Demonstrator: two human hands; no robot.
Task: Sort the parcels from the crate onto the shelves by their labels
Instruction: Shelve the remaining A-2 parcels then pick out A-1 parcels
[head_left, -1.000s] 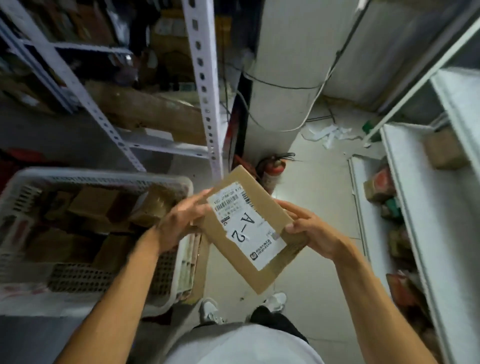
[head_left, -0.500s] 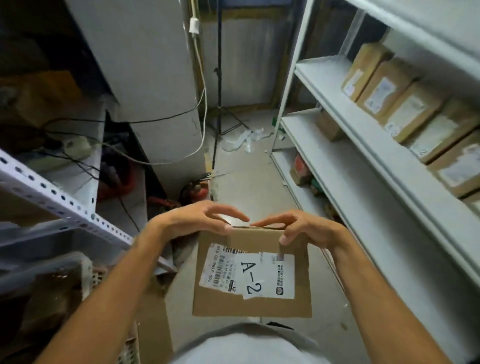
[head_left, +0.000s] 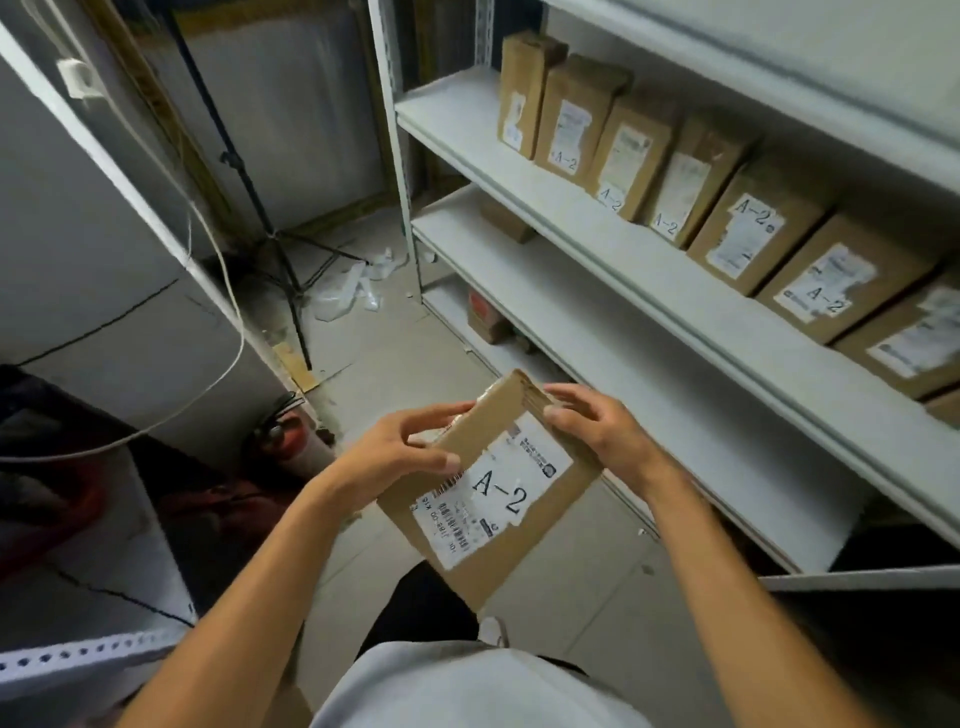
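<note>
Small print and barcodes on the parcel (head_left: 493, 499) label are unreadable, only the handwritten "A-2" is legible; the parcel's underside and the fingers beneath it are hidden. Left hand (head_left: 395, 457) pinches the parcel's near-left edge, thumb on top by the barcode, fingers curled round the far-left corner. Right hand (head_left: 597, 426) grips the far-right edge, thumb on the top face, fingers wrapped over the edge. Parcel is held flat-ish at waist height, tilted, between both hands, touching no shelf. Beyond and right of the right hand: white shelf unit (head_left: 571, 218), the upper board carrying a row of shelved parcels (head_left: 748, 234) standing upright and leaning on each other, several marked "A-2"; the row runs out of frame at right, last boxes cut off and blurred. That board has bare strip along its front edge and open space at its left end. Board just right of the right hand is mostly bare, one small box (head_left: 506, 221) at its far end. Lowest level holds dim items, cannot tell what. Left of the left hand: red fire extinguisher (head_left: 291, 441), partly in shadow, and a white cable (head_left: 228, 291) hanging. Floor (head_left: 395, 358) ahead is open tile with crumpled plastic (head_left: 348, 286) at a tripod stand (head_left: 280, 249). Parcels are brown cardboard, flat rectangular, with glossy white stickers; shelving is matte painted metal.
</note>
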